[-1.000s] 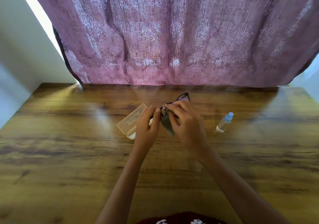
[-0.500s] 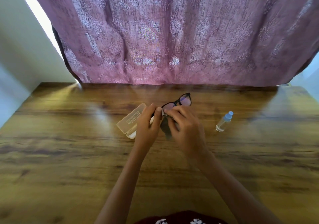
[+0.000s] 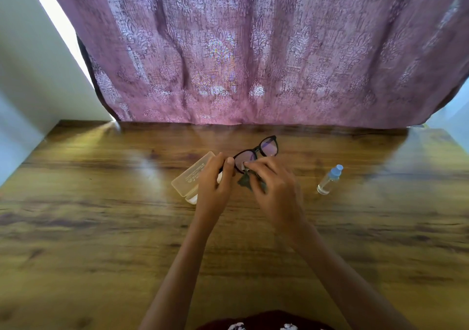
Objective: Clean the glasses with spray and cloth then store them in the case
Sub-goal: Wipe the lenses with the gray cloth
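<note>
The black-framed glasses (image 3: pixel 256 150) are held just above the middle of the wooden table (image 3: pixel 101 202), with their lenses facing the person. The left hand (image 3: pixel 215 179) grips the left end of the frame, its fingers (image 3: pixel 221 160) curled round it. The right hand (image 3: pixel 275 186) pinches a small grey cloth (image 3: pixel 244 181) against the nearer lens; most of the cloth is hidden under the fingers, so how it is folded is hard to tell. A clear plastic case (image 3: pixel 193 177) lies on the table just beside and partly under the left hand. A small spray bottle (image 3: pixel 329 180) with a blue cap lies on its side to the right, well apart from the hands. A purple patterned curtain (image 3: pixel 253 50) hangs behind the table.
</note>
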Tool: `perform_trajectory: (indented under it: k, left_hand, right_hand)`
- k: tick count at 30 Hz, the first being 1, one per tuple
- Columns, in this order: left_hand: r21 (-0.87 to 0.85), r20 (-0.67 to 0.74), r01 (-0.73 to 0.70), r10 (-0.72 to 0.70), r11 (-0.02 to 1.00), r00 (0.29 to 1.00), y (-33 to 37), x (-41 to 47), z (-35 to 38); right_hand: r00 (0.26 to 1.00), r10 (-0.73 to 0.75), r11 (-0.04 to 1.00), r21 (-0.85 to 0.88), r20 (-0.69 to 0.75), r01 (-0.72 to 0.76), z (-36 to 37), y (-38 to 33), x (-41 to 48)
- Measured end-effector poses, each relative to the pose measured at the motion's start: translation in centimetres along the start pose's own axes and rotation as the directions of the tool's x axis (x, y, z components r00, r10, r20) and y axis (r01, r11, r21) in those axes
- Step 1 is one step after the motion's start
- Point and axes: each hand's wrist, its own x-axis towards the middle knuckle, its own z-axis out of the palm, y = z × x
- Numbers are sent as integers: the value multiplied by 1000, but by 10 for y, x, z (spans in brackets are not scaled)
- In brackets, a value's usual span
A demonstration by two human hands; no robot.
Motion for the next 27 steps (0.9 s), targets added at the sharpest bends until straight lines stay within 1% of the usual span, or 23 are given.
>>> perform_trajectory:
  k: [3, 6, 9, 11, 14, 19, 23, 27]
  left_hand:
    - [5, 3, -10, 10, 1000, 1000, 0, -1, 1]
    - [-2, -12, -17, 17, 1000, 1000, 0, -1, 0]
    - [-25, -20, 31, -31, 999, 999, 0, -1, -1]
    - [-38, -23, 54, -54, 998, 998, 1, -1, -2]
    - [-57, -22, 61, -62, 997, 998, 2, 0, -2]
    - [-29, -2, 42, -42, 999, 999, 0, -1, 0]
    - [-46, 2, 34, -34, 998, 999, 3, -2, -3]
    - [-75, -14, 76, -77, 994, 997, 1, -2, -6]
  right_hand:
    - [1000, -30, 999, 17, -2, 30, 1, -5, 5]
    - [1000, 16, 1000, 14, -20, -15, 3, -1, 12]
    - [997, 78, 997, -11, -14, -79, 2, 7, 14]
    - [996, 87, 996, -12, -8, -87, 1, 9, 12]
    - [998, 56, 998, -8, -8, -56, 0, 3, 5]
    - [1000, -22, 1000, -1, 5, 22, 2, -11, 5]
    - [999, 35, 999, -4, -3, -35, 3, -5, 17]
    - [997, 77, 997, -9, 19, -76, 2, 4, 17]
